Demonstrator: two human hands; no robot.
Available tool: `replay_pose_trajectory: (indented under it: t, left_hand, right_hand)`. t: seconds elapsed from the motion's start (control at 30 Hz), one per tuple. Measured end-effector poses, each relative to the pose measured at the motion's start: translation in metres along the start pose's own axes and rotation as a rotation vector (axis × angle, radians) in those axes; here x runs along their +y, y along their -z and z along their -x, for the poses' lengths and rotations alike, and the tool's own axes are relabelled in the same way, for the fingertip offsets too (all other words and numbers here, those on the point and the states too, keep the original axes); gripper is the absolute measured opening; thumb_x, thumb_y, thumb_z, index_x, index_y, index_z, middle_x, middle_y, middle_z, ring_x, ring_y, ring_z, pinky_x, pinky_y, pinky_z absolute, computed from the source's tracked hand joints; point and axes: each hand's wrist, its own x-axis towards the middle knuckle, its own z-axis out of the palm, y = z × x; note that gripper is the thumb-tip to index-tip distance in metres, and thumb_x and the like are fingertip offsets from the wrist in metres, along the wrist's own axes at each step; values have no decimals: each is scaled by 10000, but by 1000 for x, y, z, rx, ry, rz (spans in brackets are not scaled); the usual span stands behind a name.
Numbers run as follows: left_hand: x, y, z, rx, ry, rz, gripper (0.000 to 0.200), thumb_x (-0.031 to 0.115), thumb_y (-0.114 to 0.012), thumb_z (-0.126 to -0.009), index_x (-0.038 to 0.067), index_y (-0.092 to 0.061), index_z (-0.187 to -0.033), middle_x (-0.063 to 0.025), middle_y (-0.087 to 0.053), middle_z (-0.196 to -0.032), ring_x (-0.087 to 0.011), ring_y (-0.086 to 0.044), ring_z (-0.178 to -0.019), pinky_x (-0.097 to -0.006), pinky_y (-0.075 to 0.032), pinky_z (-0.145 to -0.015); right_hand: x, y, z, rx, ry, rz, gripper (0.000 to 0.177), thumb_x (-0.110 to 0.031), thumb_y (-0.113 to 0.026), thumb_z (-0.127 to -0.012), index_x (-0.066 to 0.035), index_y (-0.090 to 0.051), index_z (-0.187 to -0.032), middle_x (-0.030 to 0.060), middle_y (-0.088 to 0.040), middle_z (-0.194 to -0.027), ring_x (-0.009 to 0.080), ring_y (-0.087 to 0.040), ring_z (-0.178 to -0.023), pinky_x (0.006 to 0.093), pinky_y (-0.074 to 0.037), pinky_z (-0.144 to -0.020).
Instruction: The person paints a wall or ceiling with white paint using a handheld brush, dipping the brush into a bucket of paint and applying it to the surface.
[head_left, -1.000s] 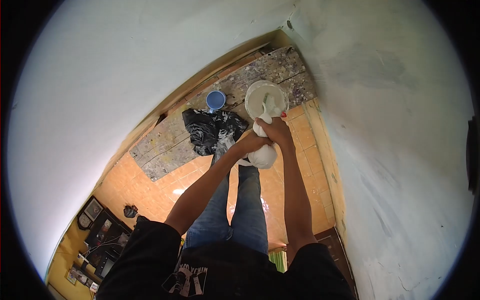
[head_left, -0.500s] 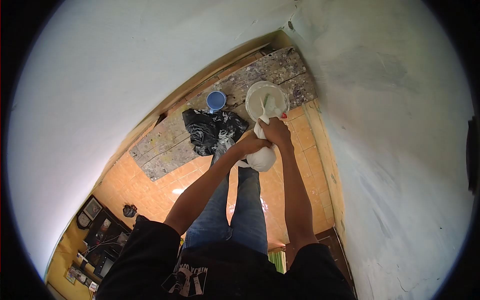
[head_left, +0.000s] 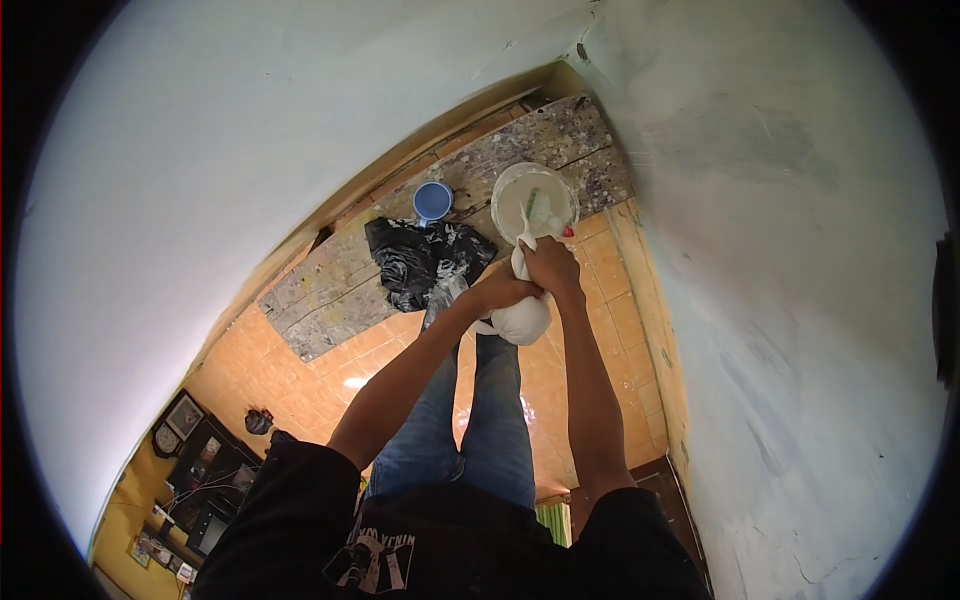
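A white plastic bag (head_left: 523,322) with a rounded, full bottom hangs in front of my legs. My left hand (head_left: 503,289) is closed around its gathered neck, just above the bulge. Higher up, my right hand (head_left: 553,267) grips the twisted top, whose loose end points toward the bucket. Beyond my hands stands a white bucket (head_left: 497,205) holding pale material, with a green-and-white tool (head_left: 541,212) inside it. Beside my left hand lies a crumpled black plastic bag (head_left: 405,262) with white smears.
A paint-spattered wooden plank bench (head_left: 330,305) carries the bucket, the black bag and a blue mug (head_left: 433,201). Pale walls (head_left: 780,200) meet at the corner behind it. Orange floor tiles (head_left: 610,285) lie below; dark furniture (head_left: 205,470) stands at lower left.
Both hands have shifted very slightly, and the white bag has moved a touch left with them. The grip of each hand stays closed on it.
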Motion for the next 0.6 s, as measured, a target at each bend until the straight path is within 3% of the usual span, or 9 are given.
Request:
replay_pose_trajectory:
  t: [0.27, 0.37, 0.47, 0.6]
  left_hand:
    - [-32, 5, -17, 87, -45, -357, 681, 224, -788, -670, 31, -493, -1253, -141, -660, -1058, -271, -644, -988, -384, -504, -850]
    - [-23, 6, -8, 109, -143, -393, 686, 264, -797, -669, 30, -500, -1241, -157, -665, -1048, -300, -654, -986, -399, -515, -835]
    - [-20, 4, -6, 190, -367, -373, 685, 291, -804, -664, 38, -503, -1225, -168, -673, -1031, -322, -668, -947, -400, -527, -800]
    - [-18, 10, -4, 213, -229, -495, 575, 292, -789, -673, 58, -559, -1146, -171, -685, -939, -344, -676, -883, -411, -535, -766]
  right_hand:
    - [-4, 6, 11, 63, 18, -109, 569, -577, -524, -870, -45, -679, -998, 221, -683, -944, 394, -659, -899, 484, -506, -813]
    - [-5, 8, 15, 46, 24, -124, 545, -559, -535, -873, -53, -674, -1023, 212, -683, -959, 381, -661, -900, 470, -503, -814]
    - [-3, 8, 21, 76, 111, -308, 550, -530, -538, -889, 0, -647, -987, 211, -674, -938, 392, -646, -910, 468, -496, -783]
    - [-3, 2, 26, 158, 174, -435, 525, -495, -524, -915, 11, -638, -996, 222, -663, -880, 394, -648, -869, 465, -490, -753]
